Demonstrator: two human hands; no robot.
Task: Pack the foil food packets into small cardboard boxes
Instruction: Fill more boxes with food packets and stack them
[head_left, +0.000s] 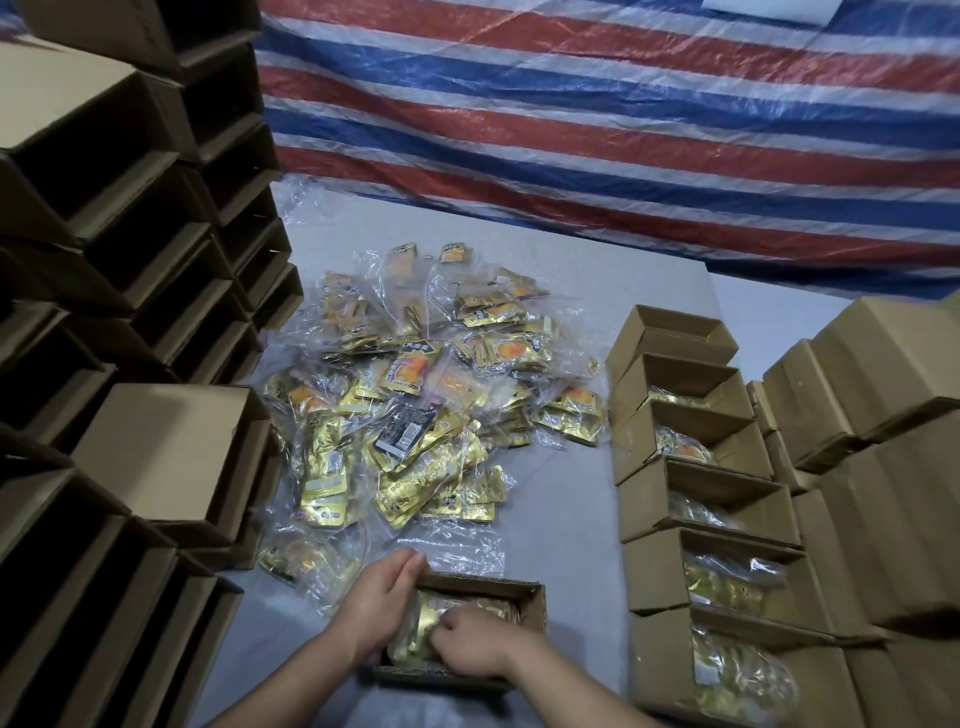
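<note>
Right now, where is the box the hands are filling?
In the head view it sits bottom centre: the small open box lies on the grey table, just below the pile of foil packets, left of the row of filled boxes, between both hands.

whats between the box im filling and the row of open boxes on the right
In the head view, only bare grey table cover lies between the box being filled and the row of open boxes.
</note>
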